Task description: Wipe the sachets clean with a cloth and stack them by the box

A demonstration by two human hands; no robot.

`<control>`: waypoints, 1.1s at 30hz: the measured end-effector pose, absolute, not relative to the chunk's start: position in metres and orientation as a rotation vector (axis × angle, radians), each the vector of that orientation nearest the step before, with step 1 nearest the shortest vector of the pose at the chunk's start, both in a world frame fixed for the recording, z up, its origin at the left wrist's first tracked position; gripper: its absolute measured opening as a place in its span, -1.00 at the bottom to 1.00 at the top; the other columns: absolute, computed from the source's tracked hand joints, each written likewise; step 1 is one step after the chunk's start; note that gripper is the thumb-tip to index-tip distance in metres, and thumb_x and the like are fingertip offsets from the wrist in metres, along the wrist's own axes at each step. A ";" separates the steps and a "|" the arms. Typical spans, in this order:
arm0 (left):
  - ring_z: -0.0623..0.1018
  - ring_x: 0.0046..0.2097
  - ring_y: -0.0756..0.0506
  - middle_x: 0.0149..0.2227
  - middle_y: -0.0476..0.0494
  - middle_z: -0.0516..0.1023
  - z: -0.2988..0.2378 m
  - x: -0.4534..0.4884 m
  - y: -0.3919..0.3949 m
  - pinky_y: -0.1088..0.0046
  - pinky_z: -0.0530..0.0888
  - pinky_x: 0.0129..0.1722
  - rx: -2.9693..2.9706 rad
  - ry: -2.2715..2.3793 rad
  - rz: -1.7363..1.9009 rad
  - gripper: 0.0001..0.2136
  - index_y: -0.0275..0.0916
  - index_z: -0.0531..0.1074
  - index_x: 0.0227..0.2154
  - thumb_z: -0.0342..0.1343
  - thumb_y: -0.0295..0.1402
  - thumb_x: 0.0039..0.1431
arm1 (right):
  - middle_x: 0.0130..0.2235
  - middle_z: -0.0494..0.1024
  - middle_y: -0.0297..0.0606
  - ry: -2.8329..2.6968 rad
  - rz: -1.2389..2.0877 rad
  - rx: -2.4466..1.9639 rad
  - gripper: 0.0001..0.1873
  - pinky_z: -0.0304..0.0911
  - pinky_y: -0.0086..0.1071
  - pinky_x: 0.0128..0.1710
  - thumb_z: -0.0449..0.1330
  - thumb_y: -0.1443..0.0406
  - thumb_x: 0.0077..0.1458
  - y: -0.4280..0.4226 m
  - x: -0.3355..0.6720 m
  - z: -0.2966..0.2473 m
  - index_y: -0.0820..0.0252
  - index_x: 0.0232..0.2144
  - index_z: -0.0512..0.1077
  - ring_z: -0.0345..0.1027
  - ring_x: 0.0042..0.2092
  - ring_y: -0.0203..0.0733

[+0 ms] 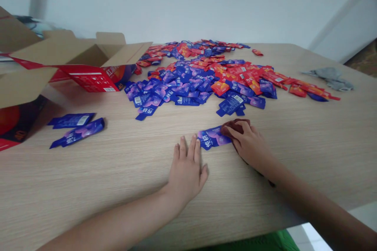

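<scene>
A blue and purple sachet lies flat on the wooden table in front of me. My left hand rests with its fingers stretched out, their tips at the sachet's left end. In my right hand is a bunched dark brown cloth, pressed onto the sachet's right end and hiding it. Two more blue sachets lie on the left side of the table.
Behind the hands spreads a big heap of blue sachets and red sachets. At the left stand an open red carton and part of another carton. A grey cloth lies at the right.
</scene>
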State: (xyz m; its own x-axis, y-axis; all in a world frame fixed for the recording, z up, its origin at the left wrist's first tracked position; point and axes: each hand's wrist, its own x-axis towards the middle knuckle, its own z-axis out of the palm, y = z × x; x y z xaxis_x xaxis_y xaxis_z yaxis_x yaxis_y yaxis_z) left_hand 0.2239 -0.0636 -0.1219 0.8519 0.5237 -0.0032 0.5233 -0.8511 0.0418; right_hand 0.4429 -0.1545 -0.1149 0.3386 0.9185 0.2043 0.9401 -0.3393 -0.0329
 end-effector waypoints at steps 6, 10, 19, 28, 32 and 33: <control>0.05 0.34 -0.53 0.38 -0.29 -0.03 -0.123 0.223 -0.064 -0.09 0.18 0.24 2.982 0.846 0.043 -0.35 -0.44 0.06 0.32 -0.15 -0.10 0.28 | -0.04 0.42 -0.09 -1.703 0.004 -2.248 -0.58 0.29 -0.13 -0.01 0.00 0.25 0.26 -0.140 0.458 -0.081 0.07 0.12 0.39 0.33 -0.02 -0.02; 0.05 0.34 -0.53 0.37 -0.30 0.00 -0.124 0.223 -0.063 -0.09 0.19 0.22 3.016 0.843 0.070 -0.36 -0.43 0.10 0.31 -0.12 -0.11 0.27 | 0.05 0.37 -0.11 -1.738 -0.160 -2.106 -0.59 0.23 -0.15 0.04 -0.04 0.26 0.29 -0.115 0.414 -0.066 0.06 0.14 0.36 0.27 0.04 -0.03; 0.06 0.33 -0.55 0.33 -0.39 0.13 -0.118 0.225 -0.062 -0.12 0.19 0.22 3.009 0.832 -0.033 -0.37 -0.49 0.15 0.28 -0.13 -0.14 0.27 | 0.15 0.32 -0.16 -1.891 -0.185 -2.325 -0.54 0.21 -0.15 -0.13 0.00 0.24 0.27 -0.106 0.377 -0.108 -0.15 0.19 0.29 0.21 -0.11 -0.02; 0.04 0.34 -0.55 0.38 -0.33 -0.01 -0.122 0.224 -0.063 -0.11 0.19 0.22 3.006 0.840 -0.020 -0.34 -0.48 0.05 0.32 -0.08 -0.20 0.22 | 0.14 0.28 -0.08 -1.735 -0.204 -2.294 -0.52 0.25 -0.06 -0.06 -0.01 0.27 0.25 -0.124 0.415 -0.118 -0.06 0.19 0.31 0.22 -0.04 0.04; 0.05 0.34 -0.54 0.38 -0.33 -0.02 -0.124 0.223 -0.063 -0.09 0.18 0.22 3.032 0.833 0.044 -0.34 -0.48 0.06 0.32 -0.08 -0.20 0.22 | 0.12 0.30 -0.06 -1.680 -0.080 -2.108 -0.52 0.20 -0.06 0.10 0.00 0.29 0.25 -0.127 0.432 -0.119 0.11 0.20 0.30 0.18 0.10 0.03; 0.05 0.34 -0.54 0.38 -0.33 -0.02 -0.124 0.223 -0.063 -0.08 0.19 0.22 3.040 0.836 0.047 -0.34 -0.48 0.06 0.31 -0.07 -0.21 0.22 | 0.10 0.31 -0.06 -1.646 -0.058 -2.060 -0.52 0.18 -0.07 0.13 0.01 0.29 0.24 -0.128 0.434 -0.116 0.15 0.19 0.30 0.18 0.12 0.01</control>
